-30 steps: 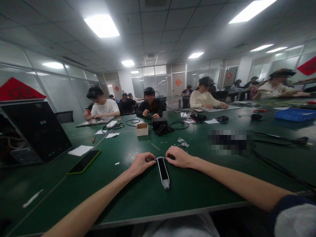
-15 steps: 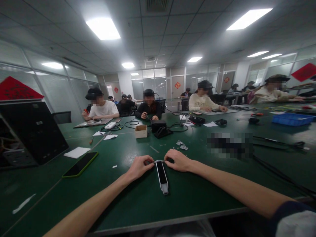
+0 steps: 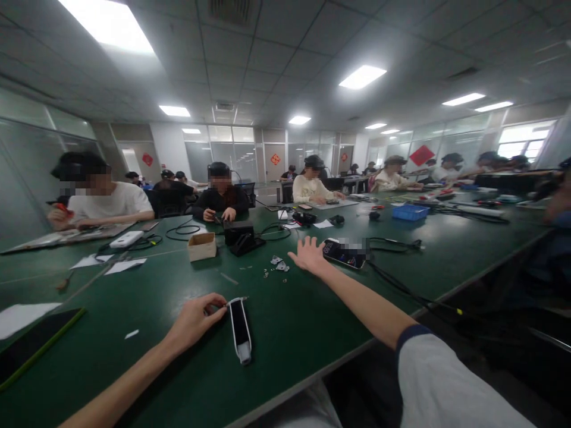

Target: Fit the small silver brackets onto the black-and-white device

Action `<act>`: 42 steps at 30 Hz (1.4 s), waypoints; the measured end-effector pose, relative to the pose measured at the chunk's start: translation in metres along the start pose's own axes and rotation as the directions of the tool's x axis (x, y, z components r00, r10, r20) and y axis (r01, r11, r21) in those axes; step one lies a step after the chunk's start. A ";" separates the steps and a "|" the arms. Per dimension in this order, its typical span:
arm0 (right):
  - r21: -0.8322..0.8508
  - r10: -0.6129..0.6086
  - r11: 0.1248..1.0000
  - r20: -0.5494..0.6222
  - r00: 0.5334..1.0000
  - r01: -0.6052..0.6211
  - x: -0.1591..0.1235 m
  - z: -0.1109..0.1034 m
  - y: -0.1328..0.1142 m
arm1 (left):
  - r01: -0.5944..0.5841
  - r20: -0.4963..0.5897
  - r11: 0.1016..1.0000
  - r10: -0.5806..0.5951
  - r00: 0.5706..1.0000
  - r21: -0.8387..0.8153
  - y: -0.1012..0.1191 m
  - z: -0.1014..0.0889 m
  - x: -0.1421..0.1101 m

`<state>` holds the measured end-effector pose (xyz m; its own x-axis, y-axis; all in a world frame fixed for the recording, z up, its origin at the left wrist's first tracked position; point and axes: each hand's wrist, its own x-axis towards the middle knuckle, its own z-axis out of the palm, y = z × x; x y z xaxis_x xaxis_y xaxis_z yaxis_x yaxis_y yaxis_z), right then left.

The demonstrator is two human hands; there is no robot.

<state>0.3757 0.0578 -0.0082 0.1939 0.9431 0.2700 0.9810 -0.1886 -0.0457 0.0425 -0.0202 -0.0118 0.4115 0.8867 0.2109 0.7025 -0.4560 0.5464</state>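
A long, narrow white-framed device (image 3: 239, 327) with a dark face and a grey tip lies on the green table in front of me. My left hand (image 3: 198, 318) is closed in a pinch at the upper left corner of that device. Whether a small part is also between those fingertips is hidden. A thin metal piece sticks out at the device's far end. Further off to the right, my right hand (image 3: 310, 257) reaches out over the table, fingers spread and nothing in it. Just beside its fingers lies a phone (image 3: 343, 254) with a lit screen.
Small grey parts (image 3: 280, 264) and tiny bits lie left of my right hand. Beyond them stand an open cardboard box (image 3: 202, 246) and a black stand (image 3: 241, 236). A green-edged phone (image 3: 38, 345), black cables (image 3: 401, 285) and a blue tray (image 3: 410, 212) are around. People sit opposite.
My right hand has left the device's far end and stretched forward and right to the phone, its fingers opening. My left hand stays at the device. The view has turned right.
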 end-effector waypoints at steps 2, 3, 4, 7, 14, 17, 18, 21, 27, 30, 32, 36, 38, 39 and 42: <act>-0.027 0.101 0.995 0.047 0.994 -0.100 0.012 0.009 0.017 | 0.003 0.002 1.000 -0.003 1.000 0.000 0.001 0.000 0.000; -0.032 0.135 0.991 0.062 0.989 -0.133 0.016 0.013 0.024 | 0.004 0.001 1.000 -0.004 1.000 0.003 0.002 0.000 -0.001; -0.034 0.160 0.987 0.073 0.985 -0.157 0.020 0.018 0.029 | 0.005 -0.003 1.000 -0.005 1.000 0.006 0.003 -0.001 -0.001; -0.028 0.194 0.981 0.108 0.975 -0.192 0.029 0.028 0.037 | 0.009 -0.017 1.000 -0.009 1.000 0.008 0.006 -0.001 -0.002; -0.037 0.179 0.984 0.094 0.979 -0.176 0.025 0.031 0.031 | -0.002 -0.015 1.000 0.002 1.000 0.006 0.005 0.000 -0.003; -0.049 0.110 0.993 0.037 0.993 -0.108 0.018 0.024 0.021 | -0.009 -0.003 1.000 0.009 1.000 0.017 0.003 0.000 -0.003; -0.043 0.078 0.996 0.028 0.997 -0.077 0.016 0.021 0.017 | -0.011 -0.002 1.000 0.011 1.000 0.020 0.003 0.000 -0.003; -0.020 -0.050 0.999 -0.010 0.999 0.050 0.011 0.014 0.009 | -0.017 -0.007 1.000 0.017 1.000 0.016 0.001 0.001 -0.004; 0.020 -0.428 0.902 -0.085 0.900 0.431 0.008 0.008 0.001 | -0.032 -0.004 0.999 0.032 0.999 0.027 0.001 0.002 -0.005; 0.056 -0.626 0.773 -0.090 0.774 0.632 0.003 0.008 -0.009 | -0.017 0.003 0.999 0.017 1.000 0.028 0.001 0.001 -0.005; 0.052 -0.674 0.732 -0.089 0.733 0.679 -0.001 0.009 -0.018 | -0.017 0.001 0.999 0.017 1.000 0.028 0.001 0.001 -0.005; 0.040 -0.687 0.725 -0.032 0.726 0.688 -0.006 0.011 -0.031 | -0.027 -0.002 0.999 0.028 1.000 0.030 0.001 0.002 -0.005; 0.035 -0.680 0.732 -0.010 0.733 0.680 -0.006 0.010 -0.034 | -0.032 0.000 0.999 0.032 0.999 0.030 0.000 0.002 -0.005; 0.032 -0.679 0.733 -0.003 0.734 0.679 -0.006 0.008 -0.035 | -0.035 0.002 0.999 0.035 0.999 0.030 0.000 0.002 -0.005; 0.051 -0.662 0.749 0.031 0.749 0.660 -0.006 0.004 -0.039 | -0.038 0.006 0.999 0.037 0.999 0.035 -0.003 0.004 -0.004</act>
<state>0.3366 0.0610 -0.0121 -0.5040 0.8395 0.2027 0.8634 0.4955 0.0947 0.0409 -0.0223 -0.0171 0.4411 0.8685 0.2264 0.7063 -0.4915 0.5095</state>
